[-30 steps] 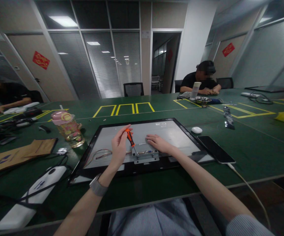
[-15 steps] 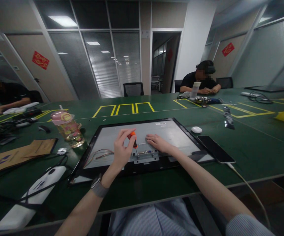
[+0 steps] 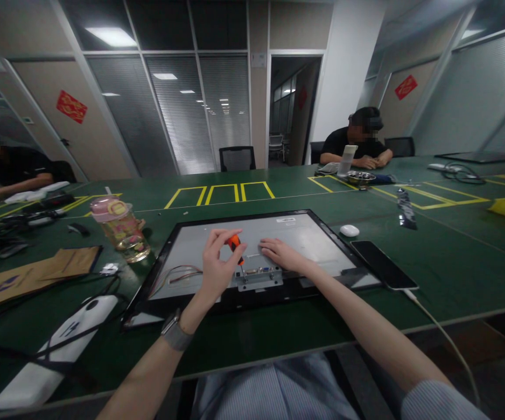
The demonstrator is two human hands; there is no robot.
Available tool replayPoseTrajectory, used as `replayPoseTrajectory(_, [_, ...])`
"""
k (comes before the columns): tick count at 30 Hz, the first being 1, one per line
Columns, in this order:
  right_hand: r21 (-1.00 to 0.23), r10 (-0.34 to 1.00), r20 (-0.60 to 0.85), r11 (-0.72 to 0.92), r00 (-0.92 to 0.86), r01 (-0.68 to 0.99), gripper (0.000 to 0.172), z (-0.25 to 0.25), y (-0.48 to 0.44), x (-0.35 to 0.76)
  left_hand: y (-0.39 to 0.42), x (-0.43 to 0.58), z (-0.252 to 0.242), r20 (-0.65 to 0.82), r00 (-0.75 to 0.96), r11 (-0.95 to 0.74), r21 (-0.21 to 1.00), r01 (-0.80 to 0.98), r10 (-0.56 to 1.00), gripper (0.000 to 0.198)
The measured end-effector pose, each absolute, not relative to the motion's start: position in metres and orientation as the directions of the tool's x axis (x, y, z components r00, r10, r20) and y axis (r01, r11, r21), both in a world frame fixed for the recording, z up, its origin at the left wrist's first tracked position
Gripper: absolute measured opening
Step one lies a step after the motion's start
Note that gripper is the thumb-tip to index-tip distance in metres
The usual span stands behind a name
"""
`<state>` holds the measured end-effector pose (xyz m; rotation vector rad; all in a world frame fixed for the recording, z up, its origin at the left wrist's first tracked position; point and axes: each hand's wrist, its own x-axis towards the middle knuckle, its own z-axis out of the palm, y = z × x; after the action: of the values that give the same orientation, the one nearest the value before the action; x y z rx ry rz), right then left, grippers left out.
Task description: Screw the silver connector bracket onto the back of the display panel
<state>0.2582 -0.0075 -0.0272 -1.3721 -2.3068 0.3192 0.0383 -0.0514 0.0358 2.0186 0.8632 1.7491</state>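
My left hand (image 3: 218,261) is closed around the orange-and-black handle of a screwdriver (image 3: 234,241). The shaft points down, and its tip meets the left end of a metal bracket (image 3: 259,282) with several connector ports, including a blue one. This bracket sits along the near side of a flat display panel (image 3: 217,233), which lies grey back up with a black frame. My right hand (image 3: 282,255) rests flat on the panel behind the bracket, fingers stretched out and holding nothing. A bundle of thin wires (image 3: 176,270) lies on the panel to the left of my left hand.
Left of the panel stand a pink-lidded cup (image 3: 121,228), a cardboard piece (image 3: 38,277) and a white power strip (image 3: 66,341) with black cables. A phone (image 3: 383,265) on a charging cable and a white earbud case (image 3: 349,231) lie right. Two other people sit at the green table (image 3: 279,344).
The screwdriver's handle has tilted slightly to the left within my left hand, whose fingers have shifted a little. My right hand and the panel stay in place.
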Motion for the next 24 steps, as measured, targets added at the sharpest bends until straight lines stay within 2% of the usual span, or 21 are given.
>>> replayPoseTrajectory(5, [-0.4,0.881,0.233,0.474,-0.413,0.784,0.045,-0.0263,-0.0088,0.2586,-0.0528,0.0375,0.0356,0.72,0.129,-0.731,0.67,0.127,0.682,0.031])
replayPoseTrajectory(15, [-0.409,0.876,0.236,0.482,-0.421,0.775,0.045,-0.0303,-0.0061,0.2602,-0.0469,0.0391,0.0328,0.76,0.048,-0.753,0.631,0.187,0.648,0.023])
replayPoseTrajectory(21, [-0.419,0.876,0.24,0.482,-0.418,0.769,0.047,-0.0309,-0.0059,0.2606,-0.0499,0.0403,0.0345,0.657,0.112,-0.661,0.75,0.008,0.746,0.022])
replayPoseTrajectory(24, [-0.421,0.876,0.243,0.481,-0.415,0.769,0.047,-0.0306,-0.0062,0.2603,-0.0486,0.0409,0.0329,0.639,0.115,-0.643,0.766,0.005,0.761,0.024])
